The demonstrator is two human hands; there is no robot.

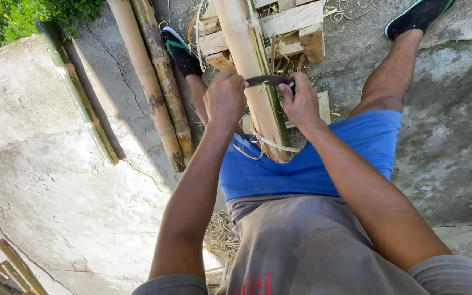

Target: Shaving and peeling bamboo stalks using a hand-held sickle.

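Gripping a dark two-handled blade (pixel 269 81) at each end, the left hand (pixel 225 100) and right hand (pixel 301 104) are both closed tight on it, laid across a pale stripped bamboo pole (pixel 252 71). That pole slopes from a wooden pallet (pixel 293 24) down to the person's blue shorts (pixel 301 164). Three unpeeled bamboo poles (pixel 157 82) lie on the concrete floor (pixel 45 164) to the left, well apart.

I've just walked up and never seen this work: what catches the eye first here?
Both hands, left hand and right hand, grip a dark curved blade laid across a pale stripped bamboo pole at centre. The pole rests on a rough wooden pallet. Left of it, three unpeeled brown-green bamboo poles lie on the concrete.
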